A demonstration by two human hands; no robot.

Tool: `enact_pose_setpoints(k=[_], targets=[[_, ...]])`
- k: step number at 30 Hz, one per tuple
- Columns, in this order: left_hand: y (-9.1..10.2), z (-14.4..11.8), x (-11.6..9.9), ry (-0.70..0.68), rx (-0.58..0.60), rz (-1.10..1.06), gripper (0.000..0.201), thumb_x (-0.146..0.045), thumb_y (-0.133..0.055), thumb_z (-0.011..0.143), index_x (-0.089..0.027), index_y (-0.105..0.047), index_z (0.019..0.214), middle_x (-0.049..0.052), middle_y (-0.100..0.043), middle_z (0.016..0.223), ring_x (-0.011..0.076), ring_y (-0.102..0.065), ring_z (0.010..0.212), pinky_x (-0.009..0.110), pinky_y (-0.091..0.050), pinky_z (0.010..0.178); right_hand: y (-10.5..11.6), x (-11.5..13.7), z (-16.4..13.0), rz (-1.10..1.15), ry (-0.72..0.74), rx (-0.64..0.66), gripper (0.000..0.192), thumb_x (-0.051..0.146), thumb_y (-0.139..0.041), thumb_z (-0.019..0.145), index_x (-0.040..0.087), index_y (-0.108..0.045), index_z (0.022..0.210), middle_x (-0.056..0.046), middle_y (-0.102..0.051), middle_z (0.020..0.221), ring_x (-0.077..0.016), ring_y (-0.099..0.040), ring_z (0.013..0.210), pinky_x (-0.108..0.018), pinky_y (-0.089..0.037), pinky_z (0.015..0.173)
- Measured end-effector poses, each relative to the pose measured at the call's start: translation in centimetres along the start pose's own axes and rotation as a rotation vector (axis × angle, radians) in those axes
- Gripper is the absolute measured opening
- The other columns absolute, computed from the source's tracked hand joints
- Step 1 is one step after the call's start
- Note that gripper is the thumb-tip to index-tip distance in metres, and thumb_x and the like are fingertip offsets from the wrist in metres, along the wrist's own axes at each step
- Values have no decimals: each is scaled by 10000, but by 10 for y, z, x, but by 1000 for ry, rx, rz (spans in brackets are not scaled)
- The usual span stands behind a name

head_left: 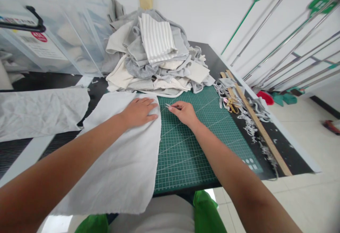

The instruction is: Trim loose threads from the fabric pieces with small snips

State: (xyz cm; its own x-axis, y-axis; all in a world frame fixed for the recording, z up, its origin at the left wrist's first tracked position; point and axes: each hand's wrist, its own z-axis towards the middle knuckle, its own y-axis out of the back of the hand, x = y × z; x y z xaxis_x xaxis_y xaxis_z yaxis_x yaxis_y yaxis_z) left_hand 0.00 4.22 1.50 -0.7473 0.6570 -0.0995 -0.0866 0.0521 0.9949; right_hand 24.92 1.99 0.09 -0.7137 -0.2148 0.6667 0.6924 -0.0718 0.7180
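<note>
My left hand lies flat on a white piece of cloth, fingers spread near its right edge. The cloth covers the left part of a green cutting mat and hangs over the front edge of the table. Just right of that edge, my right hand is closed around small thread snips. Their slim metal tips point left toward the cloth, while most of the tool is hidden in my fingers.
Behind the mat rises a heap of grey, white and striped cloth. Clear plastic boxes stand back left, beside another pale cloth. Along the right edge lie gold-handled scissors, fabric scraps and a wooden strip.
</note>
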Motion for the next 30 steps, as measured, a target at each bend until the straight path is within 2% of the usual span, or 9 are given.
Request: enact_pose_setpoints(k=[6,10,12,17,24,30], targets=[[9,12,-6,-36,-38,-3,510,-500,-553,942,-205,-604,1355,137,-554,1472,325,-517,1354,513,-399,1125,-4,-1,9,3,36,21,235,453,-706,851,233,-765,909,-16,-771,815,-184,-692,778,-296,-488,694],[1,0,-9,-62,-130,-52,477,-485,-504,981,-210,-605,1358,103,-535,1484,280,-499,1361,454,-378,1168,2,1,1,-66,88,105,211,450,-727,832,268,-779,925,-1,-781,827,-191,-694,755,-309,-471,699],[-5,-8,-7,-62,-159,-77,473,-482,-510,981,-203,-615,1349,105,-556,1455,276,-501,1350,446,-379,1173,3,4,-3,-185,163,152,229,475,-693,864,287,-778,962,1,-792,885,-202,-708,797,-318,-470,719],[-13,-16,0,-151,-165,-143,480,-502,-583,941,-212,-652,1317,108,-569,1434,299,-506,1338,477,-397,1164,1,8,-6,-293,174,161,249,510,-668,884,303,-771,979,13,-796,906,-205,-722,826,-315,-472,726],[-13,-11,0,-162,-158,-168,489,-500,-587,939,-199,-657,1318,124,-565,1428,316,-496,1335,494,-395,1160,2,7,-7,-262,187,173,223,487,-679,885,298,-774,957,19,-802,941,-201,-735,861,-313,-488,760],[-13,-11,2,-169,-142,-205,462,-492,-585,941,-250,-653,1328,105,-544,1451,317,-475,1357,514,-373,1173,6,7,-7,-244,190,220,207,461,-696,880,305,-780,987,21,-803,968,-197,-734,882,-312,-496,766]])
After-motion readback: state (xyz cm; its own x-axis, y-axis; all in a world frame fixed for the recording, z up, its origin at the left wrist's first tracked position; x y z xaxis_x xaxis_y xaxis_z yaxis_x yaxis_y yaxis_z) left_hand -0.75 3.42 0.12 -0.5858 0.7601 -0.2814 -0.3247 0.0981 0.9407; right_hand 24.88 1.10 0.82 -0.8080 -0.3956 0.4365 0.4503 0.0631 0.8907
